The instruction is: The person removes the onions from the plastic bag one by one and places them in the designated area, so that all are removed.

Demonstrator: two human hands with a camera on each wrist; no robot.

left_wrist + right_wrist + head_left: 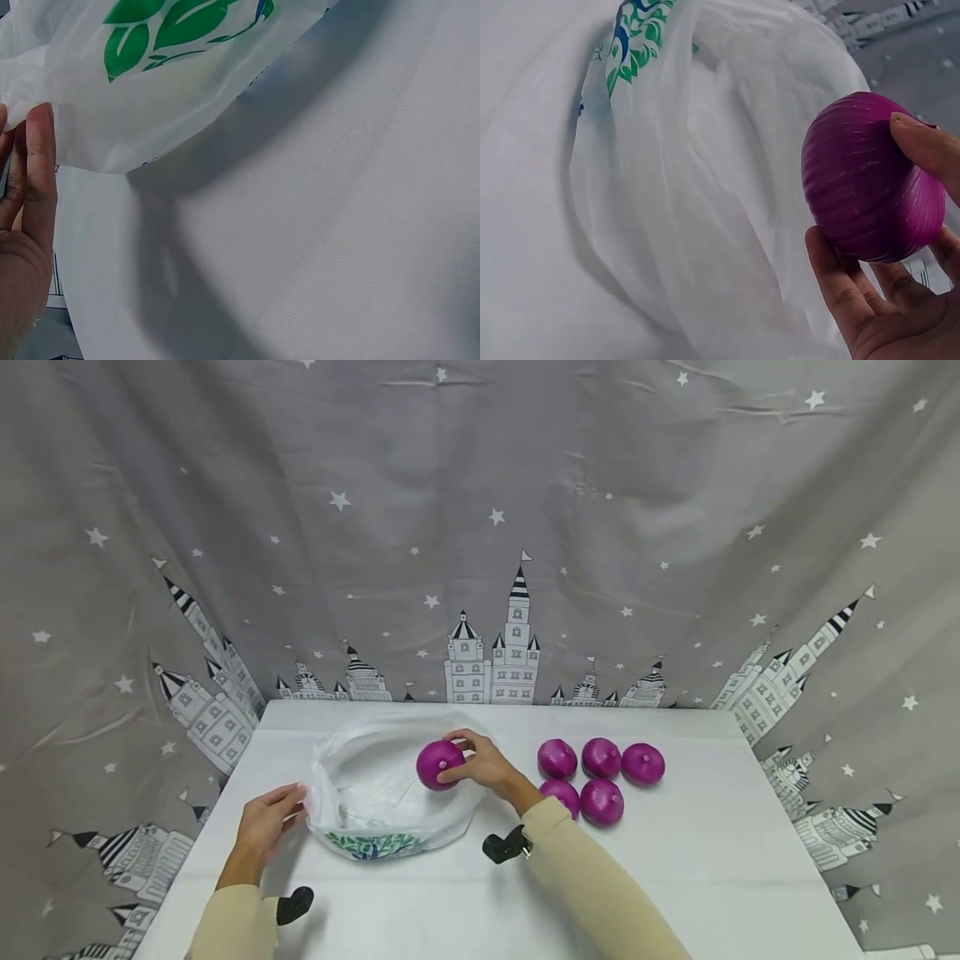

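A purple onion (439,765) is in my right hand (483,766), gripped between thumb and fingers above the mouth of a white plastic bag (450,831). The right wrist view shows the ridged skin of this onion (862,180) and the thumb pressed on its top. The bag lies on the table with its mouth spread wide and a green and blue leaf print on its near side. My left hand (266,821) pinches the bag's left edge between thumb and fingers. In the left wrist view part of that hand (28,187) is cut off by the frame.
Several more purple onions (602,802) sit in two rows on the white table (712,852), to the right of the bag. One is partly hidden by my right forearm. A grey curtain (600,527) printed with castles and stars hangs behind and beside the table.
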